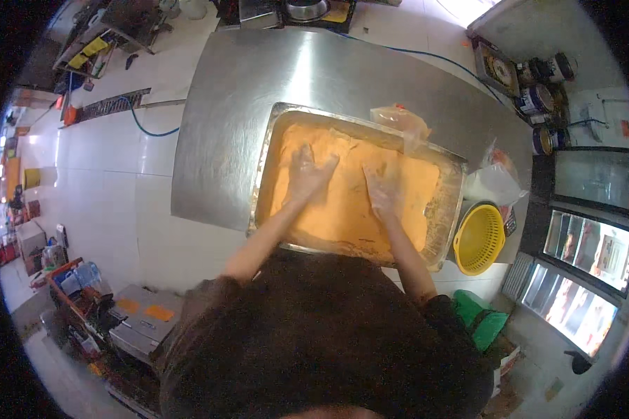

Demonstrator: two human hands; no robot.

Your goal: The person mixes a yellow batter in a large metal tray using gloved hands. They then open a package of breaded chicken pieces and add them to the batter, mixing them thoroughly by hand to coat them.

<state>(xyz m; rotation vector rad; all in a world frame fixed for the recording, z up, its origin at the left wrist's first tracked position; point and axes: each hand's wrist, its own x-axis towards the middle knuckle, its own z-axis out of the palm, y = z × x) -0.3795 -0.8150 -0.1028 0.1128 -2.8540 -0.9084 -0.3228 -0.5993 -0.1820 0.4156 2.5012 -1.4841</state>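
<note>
A large rectangular metal tray [266, 157] stands at the near edge of a stainless steel table. It holds a wide layer of orange powder or crumbly mass [346, 209], with bare metal showing at the tray's right end. My left hand [309, 175] rests on or just above the orange layer at the left, fingers apart, holding nothing. To its right, my right hand [382, 191] is over the middle of the layer, its fingers blurred, so I cannot tell how far apart they are. Both hands look dusted with pale powder.
A yellow plastic colander [479, 241] sits right of the tray, beside a clear plastic bag with white contents [492, 180]. Another tied plastic bag [401, 119] leans at the tray's far rim. A blue hose [424, 51] runs past the far side of the steel table [230, 105].
</note>
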